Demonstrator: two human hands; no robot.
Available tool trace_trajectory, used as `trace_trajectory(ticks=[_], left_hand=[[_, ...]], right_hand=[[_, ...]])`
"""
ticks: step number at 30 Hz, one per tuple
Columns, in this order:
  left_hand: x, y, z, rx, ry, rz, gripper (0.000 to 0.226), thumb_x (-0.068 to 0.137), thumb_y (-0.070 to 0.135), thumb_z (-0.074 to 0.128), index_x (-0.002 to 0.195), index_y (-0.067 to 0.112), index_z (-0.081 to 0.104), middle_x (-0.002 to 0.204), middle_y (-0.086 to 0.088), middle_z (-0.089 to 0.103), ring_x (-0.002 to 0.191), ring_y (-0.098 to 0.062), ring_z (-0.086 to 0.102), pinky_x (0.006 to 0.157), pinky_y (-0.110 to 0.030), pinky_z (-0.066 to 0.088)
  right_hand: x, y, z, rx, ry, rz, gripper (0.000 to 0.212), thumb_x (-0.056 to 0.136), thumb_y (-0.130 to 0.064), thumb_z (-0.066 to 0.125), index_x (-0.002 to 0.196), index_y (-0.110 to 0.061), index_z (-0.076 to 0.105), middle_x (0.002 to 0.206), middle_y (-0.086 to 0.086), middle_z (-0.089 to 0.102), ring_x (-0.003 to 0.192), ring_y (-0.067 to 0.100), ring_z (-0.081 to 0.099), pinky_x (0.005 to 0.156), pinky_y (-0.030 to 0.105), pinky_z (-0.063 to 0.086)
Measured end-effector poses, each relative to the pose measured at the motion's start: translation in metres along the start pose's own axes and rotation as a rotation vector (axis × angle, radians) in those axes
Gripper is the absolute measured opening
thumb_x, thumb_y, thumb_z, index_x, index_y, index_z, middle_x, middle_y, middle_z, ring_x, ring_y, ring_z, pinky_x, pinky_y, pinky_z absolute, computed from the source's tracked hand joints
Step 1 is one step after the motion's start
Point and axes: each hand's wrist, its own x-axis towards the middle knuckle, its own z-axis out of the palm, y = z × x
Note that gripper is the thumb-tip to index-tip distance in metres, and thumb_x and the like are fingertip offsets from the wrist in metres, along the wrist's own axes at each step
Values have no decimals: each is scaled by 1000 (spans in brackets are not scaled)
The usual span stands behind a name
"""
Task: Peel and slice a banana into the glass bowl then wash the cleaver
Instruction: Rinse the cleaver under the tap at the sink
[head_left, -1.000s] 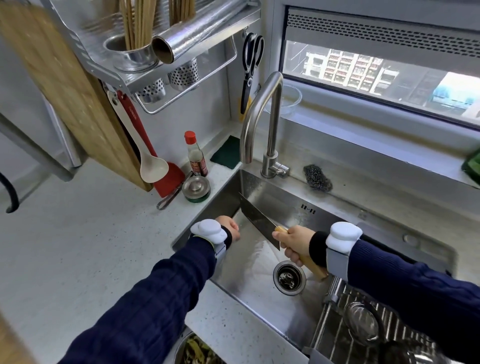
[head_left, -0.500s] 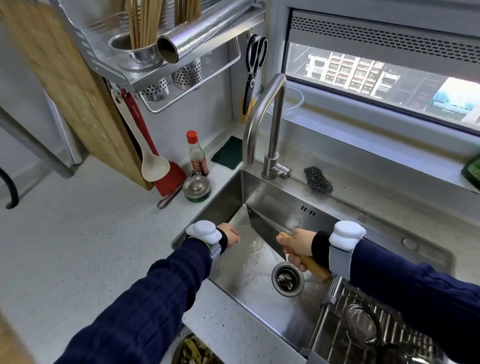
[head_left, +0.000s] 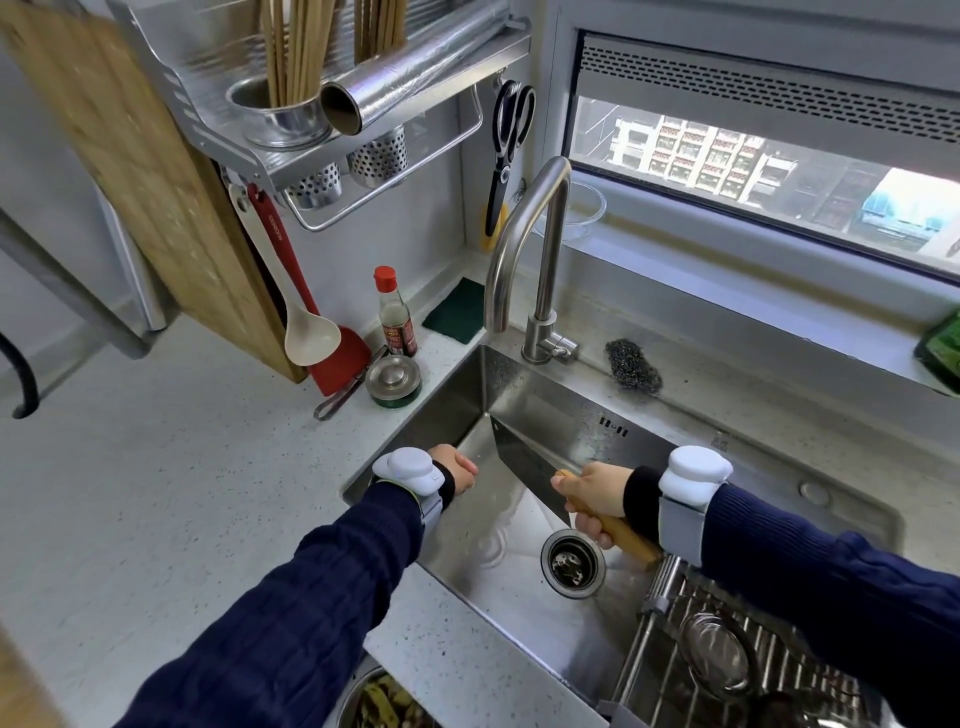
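Your right hand (head_left: 589, 491) grips the wooden handle of the cleaver (head_left: 530, 465), fingers clenched around it, blade held over the steel sink (head_left: 519, 587) near the drain (head_left: 573, 563). Your left hand (head_left: 457, 470) hangs over the sink's left edge, fingers curled shut, holding nothing visible.

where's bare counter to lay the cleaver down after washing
Widest bare patch: the speckled counter left of the sink, in front of the hanging cutting board. The back corner by the sauce bottle and sink plug is crowded. The drying rack at right already holds a strainer.
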Motion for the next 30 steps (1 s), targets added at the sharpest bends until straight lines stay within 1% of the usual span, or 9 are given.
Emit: trace_trajectory(ticks=[5, 7, 11, 13, 15, 17, 20, 21, 30], left_hand=[[-1, 0, 0, 7, 4, 19, 26, 82, -7, 51, 103, -1, 65, 71, -7, 55, 63, -18, 52, 75, -28, 51], [-3, 1, -2, 59, 12, 37, 13, 81, -4, 57, 86, 6, 64, 73, -5, 55, 66, -19, 53, 72, -27, 50], [2, -5, -6, 90, 94, 73, 27, 75, 0, 59, 59, 19, 47, 61, 3, 50, 51, -10, 46, 53, -19, 40], [-3, -6, -7, 95, 45, 52, 15, 75, 4, 62, 75, 18, 60, 75, -2, 62, 63, -15, 60, 66, -24, 49], [0, -10, -4, 169, -40, 53, 38, 78, 14, 69, 114, 13, 59, 111, -6, 64, 99, -21, 63, 87, -28, 49], [1, -10, -6, 206, -43, 47, 51, 81, 23, 68, 127, 10, 51, 126, -8, 57, 114, -25, 56, 97, -31, 45], [-2, -11, -10, 171, -2, 42, 8, 85, 19, 60, 79, 23, 57, 92, -12, 53, 78, -26, 49, 75, -23, 41], [1, -11, -11, 176, -7, 35, 20, 85, 17, 58, 69, 25, 50, 86, -9, 48, 74, -22, 42, 71, -21, 37], [8, -17, -12, 87, 30, -2, 28, 82, 9, 52, 60, 24, 44, 80, -6, 48, 73, -19, 40, 69, -23, 39]], right_hand=[[-1, 0, 0, -4, -15, 9, 41, 101, -38, 39, 70, -10, 40, 43, 0, 37, 27, 9, 35, 32, 14, 32], [-1, -1, -1, -4, -20, 4, 41, 101, -38, 38, 70, -11, 40, 45, 1, 37, 27, 9, 35, 32, 14, 33], [-2, -4, 2, 39, 32, -86, 41, 101, -38, 38, 71, -10, 40, 49, 3, 35, 28, 10, 33, 32, 14, 30], [-2, -6, 3, 18, 53, -115, 41, 101, -37, 39, 70, -10, 40, 47, 3, 35, 28, 11, 31, 32, 13, 28], [-3, -7, 3, -32, 47, -79, 41, 100, -36, 39, 68, -10, 40, 45, 3, 35, 27, 11, 31, 31, 13, 27], [-2, -8, 3, -61, 75, -84, 42, 100, -36, 39, 69, -9, 42, 46, 4, 37, 31, 13, 33, 32, 16, 29], [-4, -9, 4, -136, 97, -75, 41, 100, -37, 39, 70, -9, 43, 48, 4, 38, 34, 14, 34, 32, 16, 30], [-6, -9, 5, -149, 97, -53, 41, 100, -37, 40, 70, -9, 43, 49, 4, 38, 35, 14, 33, 32, 16, 29], [-12, -14, 12, -237, 131, -69, 43, 101, -36, 37, 64, -13, 39, 51, 2, 37, 35, 11, 34, 29, 16, 26]])
